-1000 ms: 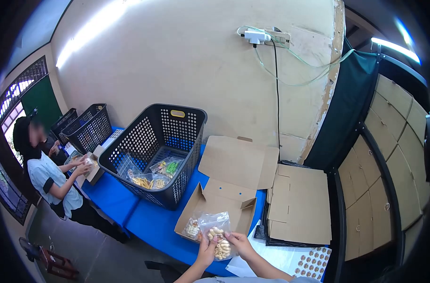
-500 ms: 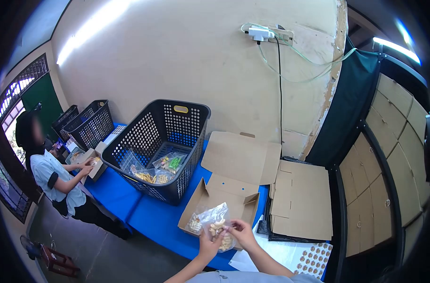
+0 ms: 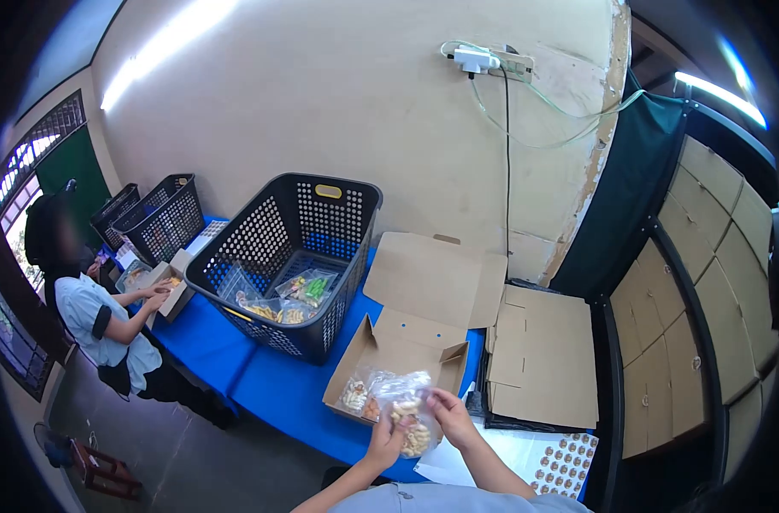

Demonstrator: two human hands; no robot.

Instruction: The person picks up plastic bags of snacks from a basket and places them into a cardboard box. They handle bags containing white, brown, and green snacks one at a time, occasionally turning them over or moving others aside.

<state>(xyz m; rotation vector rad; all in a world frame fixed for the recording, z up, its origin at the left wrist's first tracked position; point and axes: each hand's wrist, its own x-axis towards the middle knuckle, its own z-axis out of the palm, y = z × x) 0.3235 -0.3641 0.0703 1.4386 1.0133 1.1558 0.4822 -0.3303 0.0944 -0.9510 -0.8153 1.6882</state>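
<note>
Between my two hands is a clear plastic bag of pale, curled snacks, held over the front edge of an open cardboard box. My left hand grips the bag's left side near the bottom. On its upper right side, my right hand pinches the plastic. Inside the box, at its front left, lies another clear bag of whitish snacks. Something orange-brown in plastic shows next to it, partly covered by the held bag.
A black perforated basket with several snack bags stands left of the box. Flattened cardboard is stacked at right, above a sticker sheet. Further left a co-worker handles another box. Shelves hold cardboard boxes at far right.
The held bag has shifted slightly right and now hangs more upright, with both hands following. More of the box's front left contents shows. The co-worker stays at the other box.
</note>
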